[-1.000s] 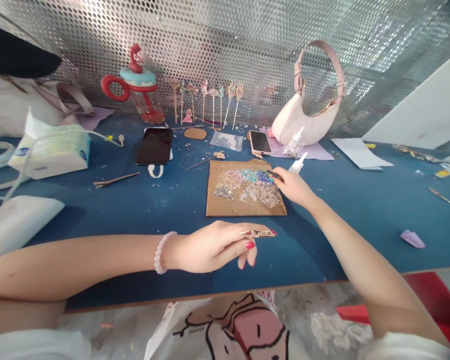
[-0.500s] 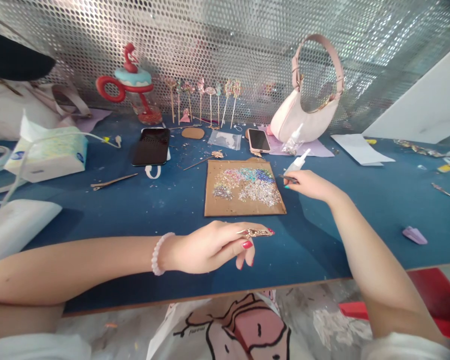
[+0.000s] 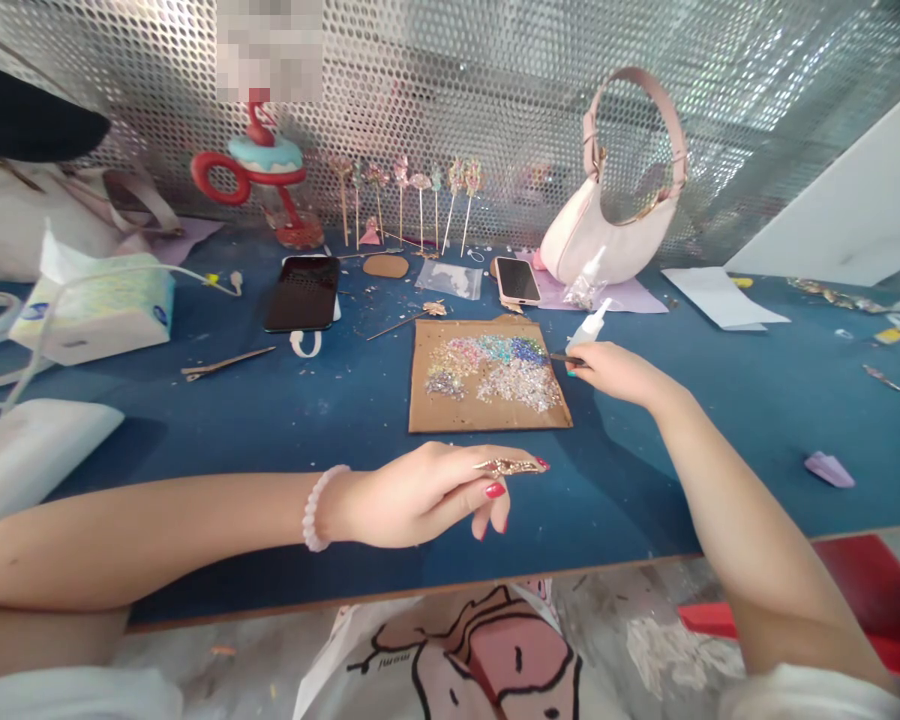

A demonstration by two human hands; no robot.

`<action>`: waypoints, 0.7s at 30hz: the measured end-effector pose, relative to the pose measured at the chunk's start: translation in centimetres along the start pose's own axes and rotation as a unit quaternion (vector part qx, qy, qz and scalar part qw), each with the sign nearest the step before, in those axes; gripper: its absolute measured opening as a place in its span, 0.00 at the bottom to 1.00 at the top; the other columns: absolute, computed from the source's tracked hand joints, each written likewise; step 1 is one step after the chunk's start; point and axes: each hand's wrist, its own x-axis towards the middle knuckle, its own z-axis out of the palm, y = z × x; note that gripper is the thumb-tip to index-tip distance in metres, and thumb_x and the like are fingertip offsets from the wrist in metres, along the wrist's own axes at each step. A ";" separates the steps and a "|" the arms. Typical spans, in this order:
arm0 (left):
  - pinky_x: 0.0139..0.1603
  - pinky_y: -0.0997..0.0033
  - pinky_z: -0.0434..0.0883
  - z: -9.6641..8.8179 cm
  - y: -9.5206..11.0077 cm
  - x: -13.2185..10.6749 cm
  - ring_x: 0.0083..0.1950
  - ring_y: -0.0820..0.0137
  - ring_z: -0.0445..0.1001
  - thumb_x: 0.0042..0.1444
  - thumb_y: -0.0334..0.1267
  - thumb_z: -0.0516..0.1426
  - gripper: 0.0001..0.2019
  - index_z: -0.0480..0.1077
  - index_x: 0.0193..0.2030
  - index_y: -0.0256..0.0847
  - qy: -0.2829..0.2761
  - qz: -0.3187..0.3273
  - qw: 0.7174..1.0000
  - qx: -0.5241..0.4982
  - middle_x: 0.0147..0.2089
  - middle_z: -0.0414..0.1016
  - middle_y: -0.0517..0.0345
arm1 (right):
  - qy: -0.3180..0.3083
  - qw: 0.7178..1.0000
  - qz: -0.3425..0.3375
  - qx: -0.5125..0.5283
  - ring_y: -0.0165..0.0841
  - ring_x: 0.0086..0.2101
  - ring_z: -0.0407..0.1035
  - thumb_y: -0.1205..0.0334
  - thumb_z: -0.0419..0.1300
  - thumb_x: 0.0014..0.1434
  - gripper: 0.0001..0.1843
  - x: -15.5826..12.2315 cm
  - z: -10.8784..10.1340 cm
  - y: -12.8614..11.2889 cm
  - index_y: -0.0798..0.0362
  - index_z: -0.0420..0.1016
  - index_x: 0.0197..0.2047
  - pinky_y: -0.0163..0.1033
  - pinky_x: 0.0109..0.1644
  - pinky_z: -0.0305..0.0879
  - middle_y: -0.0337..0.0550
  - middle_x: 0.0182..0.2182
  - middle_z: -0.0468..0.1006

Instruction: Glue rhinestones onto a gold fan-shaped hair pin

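Note:
My left hand [image 3: 427, 495] hovers palm down before the cardboard sheet [image 3: 487, 415], above the near part of the table. A narrow gold piece set with small beads [image 3: 506, 467] lies along its index finger, with the thumb close beneath. My right hand [image 3: 607, 370] is closed around dark tweezers [image 3: 566, 358], their tips at the cardboard's right edge. A white bottle with a pointed nozzle [image 3: 589, 326] sticks up from the same hand. Small rhinestones [image 3: 521, 385], sorted loosely by colour, are spread over the cardboard.
Decorated sticks [image 3: 420, 205] stand along the perforated metal wall. Behind the cardboard are a phone [image 3: 517, 280] and a clear bag [image 3: 450, 279]. A pink handbag [image 3: 592, 235] stands back right; a black phone [image 3: 302, 292], metal clip [image 3: 225, 365] and tissue pack [image 3: 105, 310] lie left.
My right hand has shifted slightly left with the tweezers and the bottle, bringing the tweezer tips to the cardboard's edge. My left hand has stayed in place.

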 end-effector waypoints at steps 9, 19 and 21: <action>0.34 0.75 0.73 0.0 0.0 0.1 0.29 0.74 0.71 0.70 0.39 0.37 0.19 0.53 0.63 0.35 -0.002 0.009 1.000 0.003 0.33 0.72 0.53 | -0.002 1.000 0.003 0.000 0.38 0.38 0.71 0.65 0.50 0.61 0.08 0.0 0.1 0.2 0.53 0.70 0.37 0.38 0.40 0.61 0.50 0.39 0.77; 0.36 0.74 0.73 0.0 -0.2 0.0 0.29 0.74 0.71 0.70 0.37 0.38 0.19 0.53 0.63 0.34 -0.001 0.014 1.000 -0.002 0.33 0.72 0.53 | 0.018 0.998 -0.023 0.063 0.37 0.35 0.68 0.65 0.49 0.59 0.07 -0.3 -0.5 -0.4 0.53 0.68 0.35 0.38 0.39 0.59 0.47 0.36 0.75; 0.36 0.75 0.73 0.0 -0.1 0.0 0.29 0.75 0.71 0.70 0.37 0.38 0.19 0.53 0.63 0.35 -0.002 0.013 1.000 -0.003 0.34 0.72 0.53 | 0.024 0.996 -0.032 0.086 0.35 0.33 0.66 0.64 0.49 0.59 0.06 -0.4 -0.7 -1.4 0.53 0.67 0.33 0.36 0.37 0.58 0.45 0.33 0.74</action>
